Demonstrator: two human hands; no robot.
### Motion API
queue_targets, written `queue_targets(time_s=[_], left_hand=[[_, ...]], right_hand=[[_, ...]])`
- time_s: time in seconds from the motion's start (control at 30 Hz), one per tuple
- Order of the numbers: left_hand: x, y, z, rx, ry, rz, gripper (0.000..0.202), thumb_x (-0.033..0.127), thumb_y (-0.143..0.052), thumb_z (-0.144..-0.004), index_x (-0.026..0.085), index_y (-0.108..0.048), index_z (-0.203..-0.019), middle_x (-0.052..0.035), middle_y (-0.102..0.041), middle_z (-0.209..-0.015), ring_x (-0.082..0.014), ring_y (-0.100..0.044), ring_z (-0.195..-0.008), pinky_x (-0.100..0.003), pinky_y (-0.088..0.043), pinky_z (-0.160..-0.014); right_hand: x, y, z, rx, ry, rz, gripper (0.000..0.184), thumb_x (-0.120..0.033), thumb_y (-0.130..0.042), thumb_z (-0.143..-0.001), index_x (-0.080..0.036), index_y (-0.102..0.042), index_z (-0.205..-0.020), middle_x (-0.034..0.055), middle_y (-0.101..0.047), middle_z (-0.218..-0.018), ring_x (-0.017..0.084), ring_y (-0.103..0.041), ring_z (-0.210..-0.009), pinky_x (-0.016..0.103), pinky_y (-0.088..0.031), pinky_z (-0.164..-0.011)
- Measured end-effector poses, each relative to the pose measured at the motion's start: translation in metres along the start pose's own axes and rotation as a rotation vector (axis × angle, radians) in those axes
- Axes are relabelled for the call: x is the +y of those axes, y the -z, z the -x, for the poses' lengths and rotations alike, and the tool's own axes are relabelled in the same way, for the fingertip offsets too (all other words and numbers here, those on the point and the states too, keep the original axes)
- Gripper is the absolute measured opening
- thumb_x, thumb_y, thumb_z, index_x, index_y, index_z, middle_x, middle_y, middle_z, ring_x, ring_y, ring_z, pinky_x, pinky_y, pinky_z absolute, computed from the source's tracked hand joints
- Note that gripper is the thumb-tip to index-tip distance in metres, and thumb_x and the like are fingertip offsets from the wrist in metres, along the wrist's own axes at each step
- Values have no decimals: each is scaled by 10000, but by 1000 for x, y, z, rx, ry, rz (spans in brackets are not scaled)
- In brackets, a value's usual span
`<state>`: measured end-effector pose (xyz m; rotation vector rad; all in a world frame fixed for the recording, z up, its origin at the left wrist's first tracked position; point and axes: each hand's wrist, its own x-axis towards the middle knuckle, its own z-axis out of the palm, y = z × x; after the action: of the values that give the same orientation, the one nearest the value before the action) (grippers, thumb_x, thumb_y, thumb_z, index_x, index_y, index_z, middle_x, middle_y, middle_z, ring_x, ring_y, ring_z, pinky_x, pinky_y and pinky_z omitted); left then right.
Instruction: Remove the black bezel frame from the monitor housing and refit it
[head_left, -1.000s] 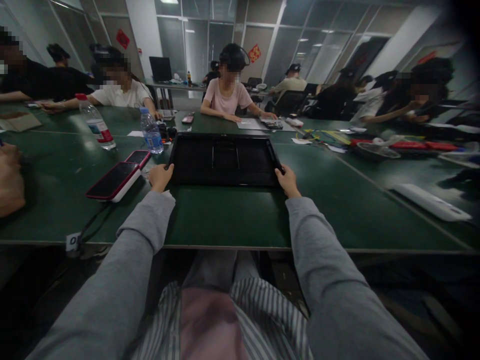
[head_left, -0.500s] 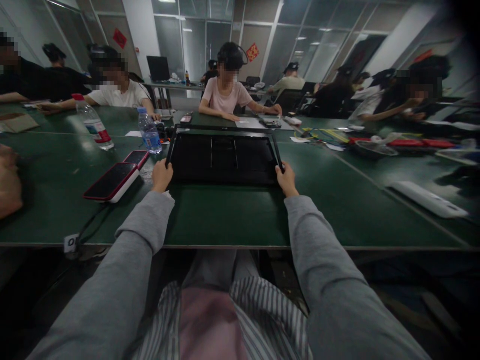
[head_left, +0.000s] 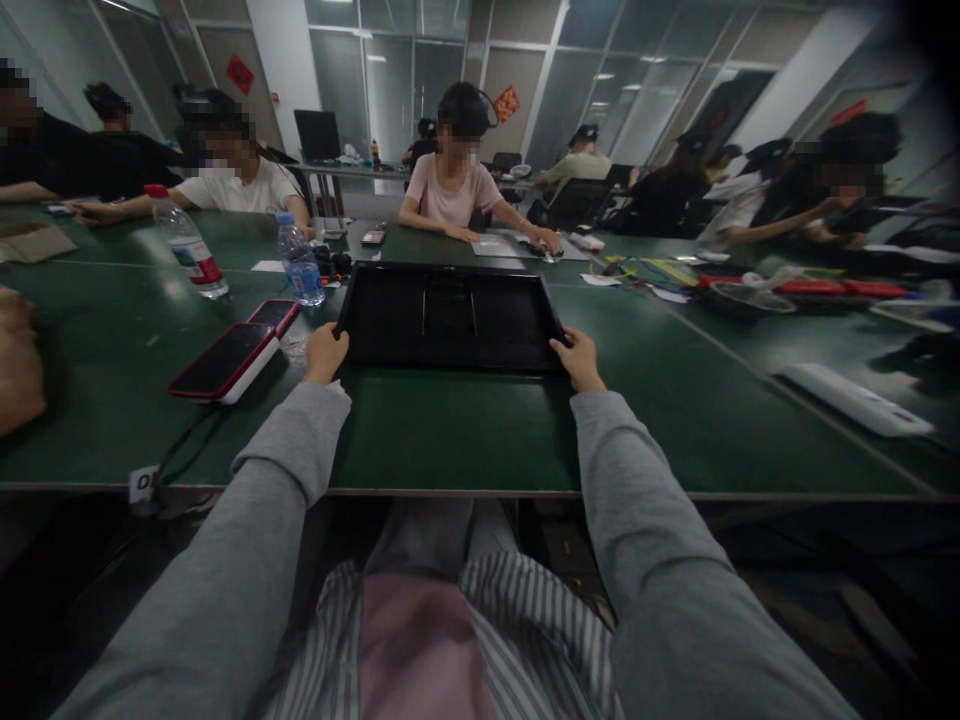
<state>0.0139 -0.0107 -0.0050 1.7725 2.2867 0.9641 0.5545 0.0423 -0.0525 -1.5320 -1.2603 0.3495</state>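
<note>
Black tray (head_left: 382,320) lowered, gripped between both hands (head_left: 325,354) (head_left: 576,360)

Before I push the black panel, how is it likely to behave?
The black panel is probably stiff: its rim looks straight between the left hand and right hand. Being broad and flat, it seems unlikely to roll. It may slide, since the green tabletop looks glossy.

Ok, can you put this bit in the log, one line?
left hand: holds tray, left side | right hand: holds tray, right side | blue-capped bottle: left of tray
</note>
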Motion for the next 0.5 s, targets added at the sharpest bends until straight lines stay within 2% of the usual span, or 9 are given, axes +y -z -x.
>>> queue_targets(time_s=[0.13,0.27,0.37,0.5], left_hand=[[1,-1,2,7,1,-3,492,336,-458,-1022,91,-676,-1389,-228,-732,-1330,-355,-681,-1259,-457,-498,-1099],[4,-2,4,17,26,46,477,292,-458,-1016,111,-640,-1418,-221,-703,-1386,-346,-654,-1309,-464,-477,-1130],[2,0,3,36,64,61,486,270,-459,-1014,103,-623,-1439,-227,-689,-1409,-350,-640,-1330,-470,-467,-1144],[-3,4,3,52,117,60,482,295,-484,-1017,117,-640,-1438,-228,-696,-1395,-378,-645,-1317,-496,-485,-1115]], right_hand=[[1,-1,1,-11,14,-46,588,-553,-776,-771,-186,-705,-1225,159,-745,-1190,339,-696,-1186,602,-521,-1123],[-1,-4,2,8,35,-28,578,-558,-742,-799,-160,-708,-1217,184,-746,-1231,342,-705,-1197,604,-505,-1142],[-2,-5,2,-33,47,-26,595,-577,-737,-806,-162,-713,-1232,174,-752,-1220,343,-713,-1198,605,-516,-1133],[-7,-7,7,-150,171,25,639,-576,-730,-833,-185,-698,-1338,161,-730,-1324,348,-673,-1289,606,-487,-1177]])
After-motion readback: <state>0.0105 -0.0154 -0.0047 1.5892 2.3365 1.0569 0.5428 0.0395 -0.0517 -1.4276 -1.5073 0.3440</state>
